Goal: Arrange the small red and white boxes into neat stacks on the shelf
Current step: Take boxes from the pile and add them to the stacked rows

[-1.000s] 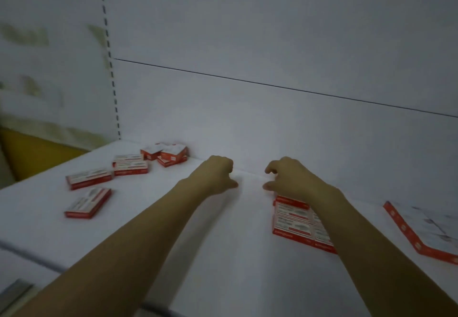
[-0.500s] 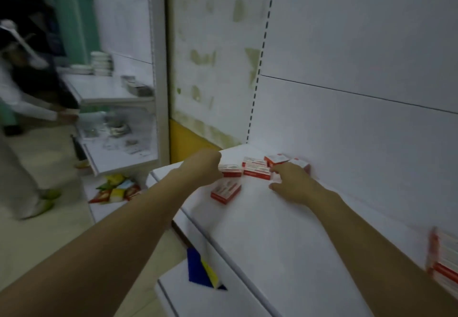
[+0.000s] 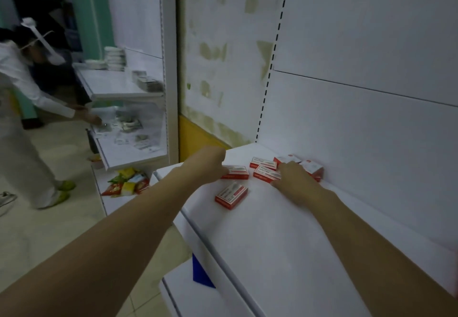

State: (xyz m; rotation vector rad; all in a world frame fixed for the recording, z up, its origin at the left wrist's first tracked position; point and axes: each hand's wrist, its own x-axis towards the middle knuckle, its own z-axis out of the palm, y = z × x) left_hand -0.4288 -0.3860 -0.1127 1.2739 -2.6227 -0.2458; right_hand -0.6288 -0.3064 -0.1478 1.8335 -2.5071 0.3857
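The white shelf (image 3: 272, 242) bears scattered red and white boxes (image 3: 231, 195).

small red-and-white boxes (image 3: 263, 163) | lying flat, white printed tops up; loose cluster at the far left rear corner of the shelf (image 3: 272, 230); another box (image 3: 235, 172) just left of it; lone box (image 3: 231, 195) askew, nearer the front edge

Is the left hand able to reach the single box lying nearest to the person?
Probably yes. The single box lies flat on the shelf close beside the left hand, with nothing between them, though this hand is now at a second box.
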